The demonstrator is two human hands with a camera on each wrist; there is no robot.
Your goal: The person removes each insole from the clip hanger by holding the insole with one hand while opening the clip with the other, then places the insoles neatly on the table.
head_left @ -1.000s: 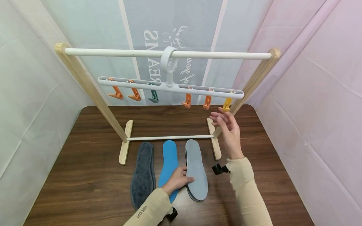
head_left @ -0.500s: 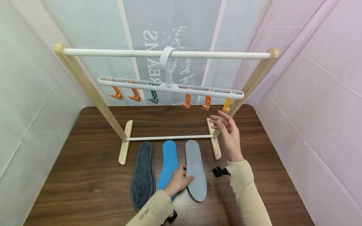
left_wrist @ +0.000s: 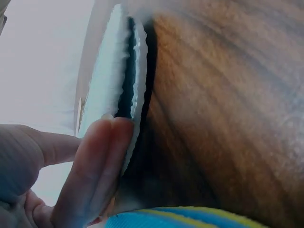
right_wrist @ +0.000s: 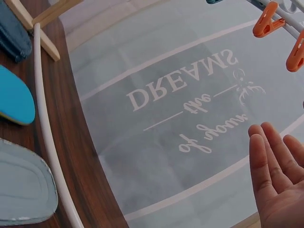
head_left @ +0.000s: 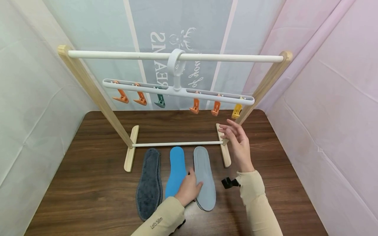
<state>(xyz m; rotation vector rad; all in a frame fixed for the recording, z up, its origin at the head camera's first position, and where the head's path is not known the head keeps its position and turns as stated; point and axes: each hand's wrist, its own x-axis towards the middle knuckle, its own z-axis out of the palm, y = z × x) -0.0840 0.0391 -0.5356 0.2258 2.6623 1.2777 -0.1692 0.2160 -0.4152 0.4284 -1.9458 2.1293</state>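
A pair of grey insoles [head_left: 205,180] lies stacked on the table, right of a blue insole [head_left: 177,164] and a pair of dark fuzzy insoles [head_left: 150,183]. My left hand [head_left: 189,190] pinches the left edge of the upper grey insole, thumb over its top and fingers [left_wrist: 97,166] at the side. A narrow gap shows between the two grey layers in the left wrist view. My right hand [head_left: 238,142] is raised with loose fingers and holds nothing, just below the yellow clip [head_left: 237,111] of a white clip hanger [head_left: 177,91].
The hanger hooks over the white top rail [head_left: 124,55] of a wooden rack [head_left: 97,98]. Several orange clips [head_left: 216,108] and a green clip [head_left: 160,101] hang from it. A white lower bar [head_left: 177,144] runs behind the insoles; pale curtains surround the dark wooden table [head_left: 88,183].
My right hand has lowered slightly away from the yellow clip. My left hand has shifted a little along the grey insole's edge and covers more of the blue insole.
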